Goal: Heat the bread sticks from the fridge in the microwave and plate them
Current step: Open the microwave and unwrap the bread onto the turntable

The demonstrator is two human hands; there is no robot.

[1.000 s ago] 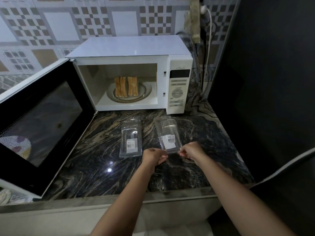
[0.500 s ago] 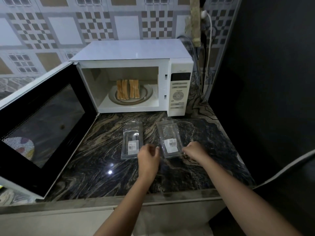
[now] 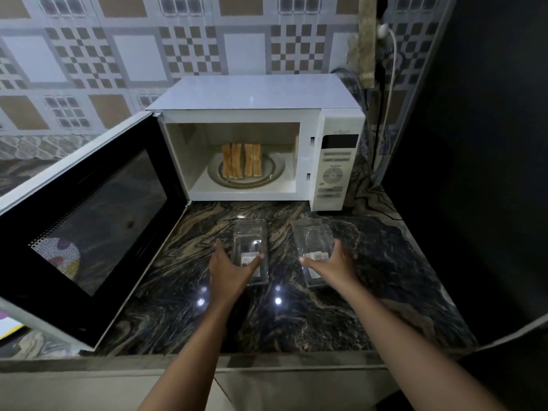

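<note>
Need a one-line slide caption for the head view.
Open left hand and right hand at two clear plastic packets; tan bread sticks on a grey plate inside the open-doored white microwave.

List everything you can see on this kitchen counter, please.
Microwave: one, white, at the countertop's back, door open.
Bread sticks: several, golden, on the plate.
Plate: one, grey, inside the microwave.
Plastic containers: two, clear, labelled, side by side before the microwave.
Countertop: one, dark marbled.
Wall tiles: many, grey and brown.
Plug: one, white, wall at right.
Left hand: open, over the left container.
Right hand: open, over the right container.
</note>
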